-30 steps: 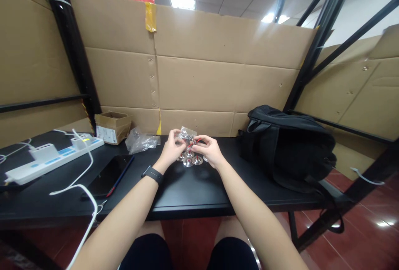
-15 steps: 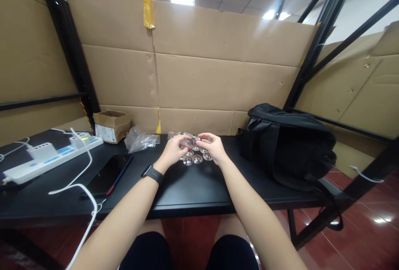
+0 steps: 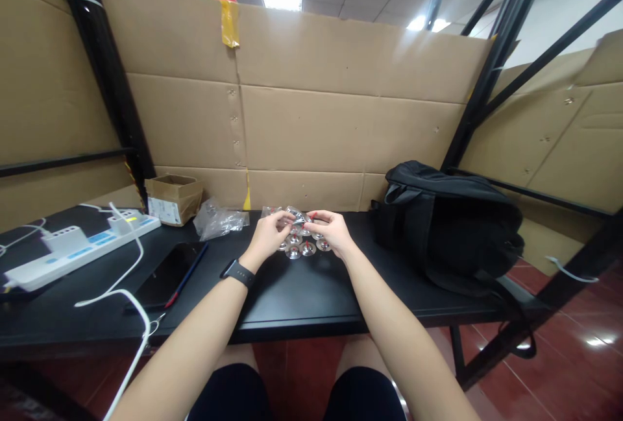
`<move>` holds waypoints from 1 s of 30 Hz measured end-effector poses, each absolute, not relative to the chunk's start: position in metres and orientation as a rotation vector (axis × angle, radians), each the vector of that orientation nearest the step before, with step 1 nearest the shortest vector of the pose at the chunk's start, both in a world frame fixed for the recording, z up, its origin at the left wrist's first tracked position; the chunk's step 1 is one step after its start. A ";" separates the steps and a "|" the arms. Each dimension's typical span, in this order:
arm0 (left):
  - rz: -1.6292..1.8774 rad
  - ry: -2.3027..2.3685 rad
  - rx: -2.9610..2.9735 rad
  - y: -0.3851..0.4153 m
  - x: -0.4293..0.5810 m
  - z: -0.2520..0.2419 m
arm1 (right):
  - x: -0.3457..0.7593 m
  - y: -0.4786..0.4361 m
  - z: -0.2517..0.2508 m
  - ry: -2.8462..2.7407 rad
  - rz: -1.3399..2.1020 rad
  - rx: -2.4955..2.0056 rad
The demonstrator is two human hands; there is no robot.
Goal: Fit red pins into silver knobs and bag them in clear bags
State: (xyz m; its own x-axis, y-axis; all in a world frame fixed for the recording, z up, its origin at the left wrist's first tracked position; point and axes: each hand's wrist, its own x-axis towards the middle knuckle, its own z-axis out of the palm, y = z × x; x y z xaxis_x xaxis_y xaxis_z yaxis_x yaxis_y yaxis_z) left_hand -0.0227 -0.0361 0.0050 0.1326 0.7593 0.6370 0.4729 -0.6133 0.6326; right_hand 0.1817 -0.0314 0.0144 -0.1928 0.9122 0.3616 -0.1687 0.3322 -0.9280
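Right, small shiny piece (image 3: 298,220) sits between the two hands, over or just behind a cluster of metal discs (image 3: 308,249) with red centers, on the black bench (image 3: 302,298). Can't tell how far it's lifted. Left hand (image 3: 267,234) has thumb and fingers drawn in to a narrow pinch at the piece's left side; right hand (image 3: 335,233) does the same at its right side. Gap in both is small, just the piece's own edge; exact contact spots are too tiny to read. Handling, my judgement: light, so two-finger force is plenty. Shiny surface looks like metal or clear plastic, can't say which; expect it slick either way. If metal, stiff; if film, it'll crumple and slide. Best hold is opposite edges with the finger pads, wrists low, no squeezing across a broad face. Discs look rigid and smooth, probably hard to pick off the flat bench; take them by the rim, or by the red center if it stands proud. Main risk is slipping or nudging a neighbor, since they lie close together. Breakage seems unlikely.
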 end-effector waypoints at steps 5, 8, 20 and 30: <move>1.493 1.229 2.155 -0.040 -0.022 0.008 | 0.182 -0.029 0.013 -1.411 1.149 -0.747; 1.510 1.316 2.193 -0.041 -0.022 0.010 | 0.182 -0.028 0.012 -1.413 1.149 -0.771; 1.544 1.085 1.990 -0.035 -0.023 0.005 | 0.184 -0.026 0.012 -1.420 1.141 -0.773; 1.657 1.248 1.915 -0.026 -0.029 0.001 | 0.183 -0.028 0.013 -1.454 1.115 -0.799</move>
State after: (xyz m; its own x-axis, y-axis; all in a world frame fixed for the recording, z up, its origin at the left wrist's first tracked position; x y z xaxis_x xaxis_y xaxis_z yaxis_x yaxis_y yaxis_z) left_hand -0.0287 -0.0256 0.0011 -0.0522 0.7683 0.6379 0.4008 -0.5690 0.7181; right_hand 0.1835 -0.0280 0.0127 -0.1893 0.9189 0.3462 -0.0961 0.3336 -0.9378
